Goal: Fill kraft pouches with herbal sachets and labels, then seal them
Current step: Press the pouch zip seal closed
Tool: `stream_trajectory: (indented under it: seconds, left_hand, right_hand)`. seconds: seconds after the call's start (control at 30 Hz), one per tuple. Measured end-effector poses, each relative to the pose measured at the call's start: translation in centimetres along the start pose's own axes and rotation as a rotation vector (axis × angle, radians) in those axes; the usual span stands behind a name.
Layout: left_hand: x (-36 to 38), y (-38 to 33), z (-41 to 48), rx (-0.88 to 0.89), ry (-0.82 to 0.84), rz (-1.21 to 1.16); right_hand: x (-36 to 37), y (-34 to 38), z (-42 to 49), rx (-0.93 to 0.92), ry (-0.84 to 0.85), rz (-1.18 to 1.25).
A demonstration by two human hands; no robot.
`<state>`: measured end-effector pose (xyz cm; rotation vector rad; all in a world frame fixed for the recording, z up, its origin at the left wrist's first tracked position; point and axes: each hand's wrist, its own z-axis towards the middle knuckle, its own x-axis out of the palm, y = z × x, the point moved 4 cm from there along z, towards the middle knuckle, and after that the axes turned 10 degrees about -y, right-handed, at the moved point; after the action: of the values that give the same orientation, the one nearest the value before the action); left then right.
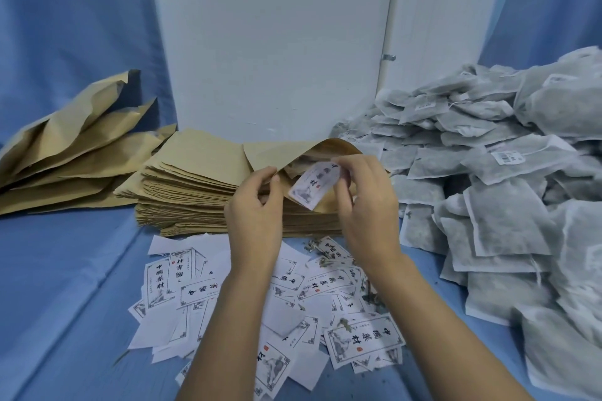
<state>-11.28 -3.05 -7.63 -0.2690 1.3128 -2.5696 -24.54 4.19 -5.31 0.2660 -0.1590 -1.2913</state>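
A kraft pouch (277, 153) lies on top of a stack of flat kraft pouches (192, 192), its mouth held open. My left hand (255, 208) pinches the pouch's upper lip and lifts it. My right hand (366, 205) pinches a white printed label (314, 187) at the pouch's mouth, partly inside. A greyish sachet shows dimly inside the pouch. Loose labels (293, 299) are scattered on the blue cloth in front of the stack. A big heap of herbal sachets (495, 192) fills the right side.
Filled kraft pouches (71, 153) lie piled at the left. A white panel (273, 42) stands behind the stack. Bits of dried herb (368, 290) lie among the labels. Blue cloth (65, 286) covers the surface and backdrop.
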Motion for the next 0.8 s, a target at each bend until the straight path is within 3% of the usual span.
stream_trajectory:
  seconds: [0.13, 0.27, 0.37, 0.53, 0.8]
  left_hand:
    - [-0.1, 0.0, -0.1, 0.015, -0.017, 0.0]
    - [0.1, -0.2, -0.3, 0.017, -0.019, -0.014]
    - [0.2, -0.5, -0.5, 0.037, -0.028, -0.028]
    - [0.2, -0.9, -0.6, 0.062, -0.052, -0.058]
    - [0.2, -1.1, -0.9, 0.053, -0.058, -0.113]
  right_hand:
    - [-0.2, 0.3, 0.4, -0.005, 0.007, -0.016]
    - [0.7, 0.3, 0.1, -0.055, 0.244, -0.131]
    - [2.3, -0.3, 0.5, 0.03, 0.409, -0.197]
    - [6.1, -1.1, 1.9, -0.006, 0.615, -0.564]
    - [7.4, -1.3, 3.2, 0.046, 0.746, -0.55]
